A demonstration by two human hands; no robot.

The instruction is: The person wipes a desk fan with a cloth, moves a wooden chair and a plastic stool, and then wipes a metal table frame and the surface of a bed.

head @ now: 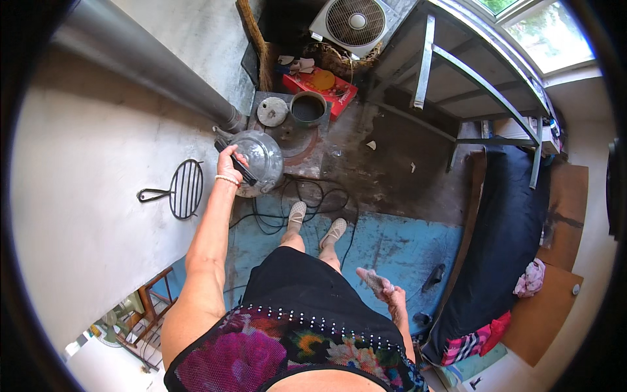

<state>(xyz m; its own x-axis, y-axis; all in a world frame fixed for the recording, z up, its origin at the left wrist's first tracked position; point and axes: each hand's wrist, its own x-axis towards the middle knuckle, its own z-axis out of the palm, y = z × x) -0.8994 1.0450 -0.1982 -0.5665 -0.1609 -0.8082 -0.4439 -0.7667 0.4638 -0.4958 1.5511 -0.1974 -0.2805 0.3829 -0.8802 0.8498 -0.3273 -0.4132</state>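
Note:
My left hand (230,165) grips the black handle of a metal kettle (264,157) at the left, beside the stove and over its near left edge. The kettle's spout points towards the wall and the stovepipe. At the lower right, my right hand (392,296) holds a bunched cloth (373,282), greyish and pinkish, out beside my skirt. On the square stove top (311,157) lie a round pale disc (272,111) and a dark, round open pot or ring (308,108). Whether that round piece has a bottom cannot be told.
A thick stovepipe (161,59) runs up the left wall, where a wire grill rack (186,190) also shows. Black cables (321,196) loop on the floor near my feet. Behind the stove are a red box (345,95), a straw broom (257,44) and a box fan (355,22). A metal-framed table (490,90) stands right.

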